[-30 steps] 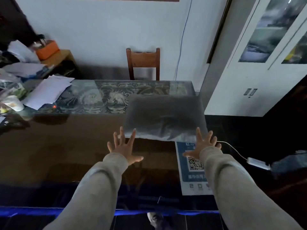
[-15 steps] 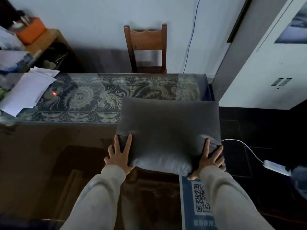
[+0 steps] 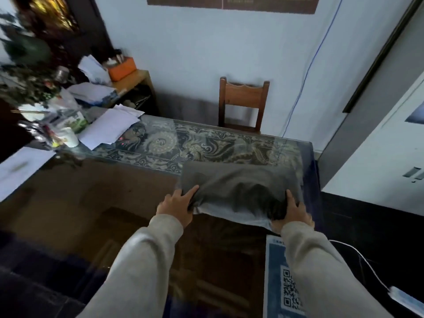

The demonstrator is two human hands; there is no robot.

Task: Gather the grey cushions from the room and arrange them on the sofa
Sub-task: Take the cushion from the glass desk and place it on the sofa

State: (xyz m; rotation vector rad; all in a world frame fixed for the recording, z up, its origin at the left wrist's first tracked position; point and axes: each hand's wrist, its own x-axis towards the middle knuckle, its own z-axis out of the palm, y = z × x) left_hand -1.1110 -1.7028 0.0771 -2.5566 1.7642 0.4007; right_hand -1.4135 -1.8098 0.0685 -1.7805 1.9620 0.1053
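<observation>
A grey cushion [image 3: 238, 187] lies at the right end of the glass-topped table [image 3: 96, 203], its near edge lifted and creased. My left hand [image 3: 177, 204] grips the cushion's near left corner, thumb on top. My right hand [image 3: 294, 210] grips the near right corner, fingers pressed into the fabric. Both sleeves are light beige. No sofa is in view.
A wooden chair [image 3: 243, 104] stands against the wall behind the table. Papers [image 3: 110, 127], a cup [image 3: 68, 136] and clutter fill the table's left end. A blue QR-code sheet [image 3: 284, 278] lies near me on the right. A white cabinet [image 3: 378, 157] stands right; a white cable [image 3: 367, 262] crosses the dark floor.
My hands went from open and reaching to gripping the cushion's near corners. The near edge has bunched and risen off the glass. My view has swung left and up.
</observation>
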